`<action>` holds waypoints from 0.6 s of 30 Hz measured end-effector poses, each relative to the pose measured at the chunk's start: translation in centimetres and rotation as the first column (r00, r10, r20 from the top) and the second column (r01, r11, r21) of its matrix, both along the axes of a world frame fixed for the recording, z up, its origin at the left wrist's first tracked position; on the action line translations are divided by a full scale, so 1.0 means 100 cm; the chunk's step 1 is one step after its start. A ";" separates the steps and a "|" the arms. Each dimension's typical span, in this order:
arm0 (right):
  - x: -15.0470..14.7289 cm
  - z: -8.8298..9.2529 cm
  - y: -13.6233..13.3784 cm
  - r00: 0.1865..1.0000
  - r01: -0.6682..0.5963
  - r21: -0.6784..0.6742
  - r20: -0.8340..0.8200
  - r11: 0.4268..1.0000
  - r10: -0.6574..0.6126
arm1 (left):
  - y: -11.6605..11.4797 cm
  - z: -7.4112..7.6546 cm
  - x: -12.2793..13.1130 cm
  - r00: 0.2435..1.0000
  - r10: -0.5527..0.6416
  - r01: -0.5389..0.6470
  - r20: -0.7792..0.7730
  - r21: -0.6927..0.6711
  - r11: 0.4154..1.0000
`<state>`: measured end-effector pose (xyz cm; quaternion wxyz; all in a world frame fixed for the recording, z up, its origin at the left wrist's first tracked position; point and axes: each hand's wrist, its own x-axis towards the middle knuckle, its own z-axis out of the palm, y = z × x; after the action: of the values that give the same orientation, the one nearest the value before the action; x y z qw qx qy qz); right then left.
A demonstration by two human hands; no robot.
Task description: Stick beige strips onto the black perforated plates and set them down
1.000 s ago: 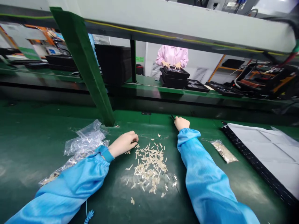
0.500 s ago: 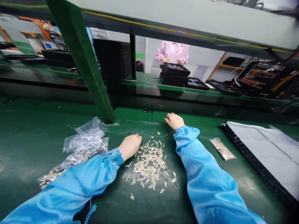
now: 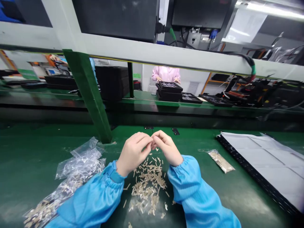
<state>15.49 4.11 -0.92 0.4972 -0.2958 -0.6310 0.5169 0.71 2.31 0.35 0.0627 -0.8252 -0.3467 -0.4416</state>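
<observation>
pile of small pale strips [image 3: 148, 186] lying loose on the green bench mat [image 3: 30, 164], right under both wrists, a few strays off around the edges. left hand [image 3: 133, 153] and right hand [image 3: 167, 147] up just above the pile, close together, fingertips [image 3: 152, 139] meeting in the middle, curled in like a pinch. can't tell if a strip sits between them, fingers hide that spot. blue cuffed sleeves [image 3: 92, 199] on both arms, gathered at the wrists.

just left of the pile, crumpled clear plastic bags [image 3: 80, 164], more strips bunched in the lowest corner. off to the right, a small plastic bag of similar strips [image 3: 220, 161], then a white sheet [image 3: 263, 158] with a black studded edge. green post [image 3: 86, 95] beside the bags, rising to a pale overhead rail [image 3: 166, 57]. across the line, a person in a pink smock [image 3: 166, 73] with both hands at stacked black trays [image 3: 169, 91], tangled wiring [image 3: 239, 95] further right.
</observation>
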 end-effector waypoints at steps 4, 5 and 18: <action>0.001 0.006 -0.010 0.994 -0.008 -0.025 -0.111 1.000 0.006 | -0.005 -0.006 0.002 1.000 -0.023 0.025 -0.017 0.149 0.988; 0.000 0.007 -0.011 0.992 0.001 -0.026 -0.125 1.000 -0.005 | -0.005 -0.008 0.002 0.999 -0.029 0.033 -0.029 0.166 0.986; -0.006 0.006 -0.025 0.892 0.414 0.367 0.018 0.833 -0.452 | -0.009 0.000 0.008 0.888 0.005 0.263 0.460 -0.516 0.816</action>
<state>14.93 1.59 -0.30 0.6127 -0.3630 -0.6549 0.2528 1.48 1.41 0.33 -0.2949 -0.7066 -0.4081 -0.4972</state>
